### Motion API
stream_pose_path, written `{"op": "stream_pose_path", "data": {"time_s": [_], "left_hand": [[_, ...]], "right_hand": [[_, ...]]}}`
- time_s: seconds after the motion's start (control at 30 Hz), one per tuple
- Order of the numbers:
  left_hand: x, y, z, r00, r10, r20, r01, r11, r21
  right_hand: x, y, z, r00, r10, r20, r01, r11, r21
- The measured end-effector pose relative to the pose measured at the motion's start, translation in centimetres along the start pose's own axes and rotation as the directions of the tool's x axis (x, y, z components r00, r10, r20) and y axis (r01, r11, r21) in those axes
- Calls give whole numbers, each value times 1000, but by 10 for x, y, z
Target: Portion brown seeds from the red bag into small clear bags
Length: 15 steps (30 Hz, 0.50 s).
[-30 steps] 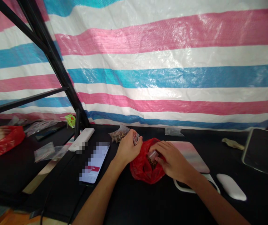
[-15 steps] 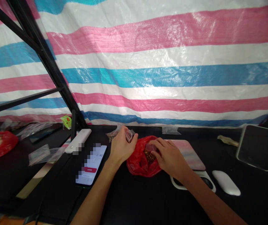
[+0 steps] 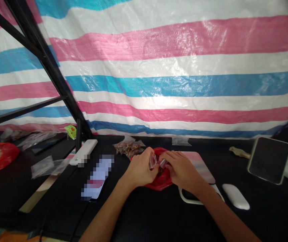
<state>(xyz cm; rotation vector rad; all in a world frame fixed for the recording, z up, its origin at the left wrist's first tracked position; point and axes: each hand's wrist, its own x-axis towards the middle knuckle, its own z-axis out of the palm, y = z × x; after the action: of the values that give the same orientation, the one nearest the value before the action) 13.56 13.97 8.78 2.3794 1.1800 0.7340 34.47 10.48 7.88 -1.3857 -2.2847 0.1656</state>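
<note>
Low over the red plastic bag, my left hand pinched a small clear plastic bag, while my closed right hand gripped a second clear plastic piece, both held steady and close.

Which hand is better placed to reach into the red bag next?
Probably the right hand: its fingers pinch a clear plastic piece directly above the brown contents of the red plastic bag. The left hand sits further left, pinching its own clear piece.

A pink, white and blue striped tarpaulin behind a black table, with a smartphone, white power bank and white mouse
</note>
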Motion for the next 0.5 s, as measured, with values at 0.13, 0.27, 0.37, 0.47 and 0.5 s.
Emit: {"op": "stream_pose_path", "data": {"time_s": [0.13,0.27,0.37,0.47,0.5], "left_hand": [[4,-19,-2,997,-45,-64,48,998,39],[3,-30,-5,995,-95,-34,96,995,25],[3,-35,0,991,-130,20,129,991,31],[4,-38,5,994,-110,-10,111,991,72],[4,-39,7,995,-95,-24,96,992,84]], "right_hand": [[0,3,3,1000,-2,-22,2,1000,6],[0,5,6,1000,-8,-29,8,1000,-12],[-1,5,7,999,3,-35,-3,1000,-16],[-1,6,6,999,17,-34,-17,1000,-2],[-1,6,6,999,21,-32,-21,1000,3]]}}
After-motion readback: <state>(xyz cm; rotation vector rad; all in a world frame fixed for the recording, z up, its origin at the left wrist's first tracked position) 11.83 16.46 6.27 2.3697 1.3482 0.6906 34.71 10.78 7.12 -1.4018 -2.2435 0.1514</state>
